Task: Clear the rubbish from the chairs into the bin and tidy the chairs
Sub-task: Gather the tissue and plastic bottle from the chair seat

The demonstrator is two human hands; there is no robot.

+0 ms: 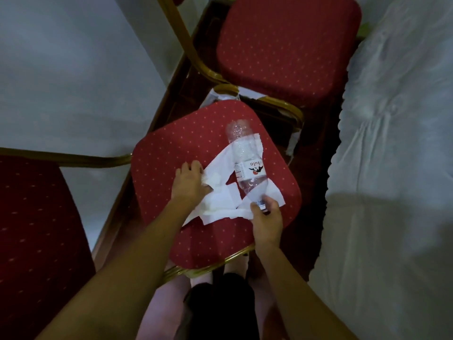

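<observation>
A clear plastic bottle (246,163) with a white label lies on the red seat of the middle chair (171,153), its cap end toward me. White paper tissues (221,200) are spread under and beside it. My left hand (190,182) presses down on the left part of the tissues, fingers curled into them. My right hand (266,218) pinches the bottle's cap end together with the edge of a tissue. No bin is in view.
A second red chair (289,45) with a gold frame stands just beyond. A third red seat (36,229) is at the left edge. White cloth-covered tables flank the chairs on the left (73,69) and right (392,168), leaving a narrow aisle.
</observation>
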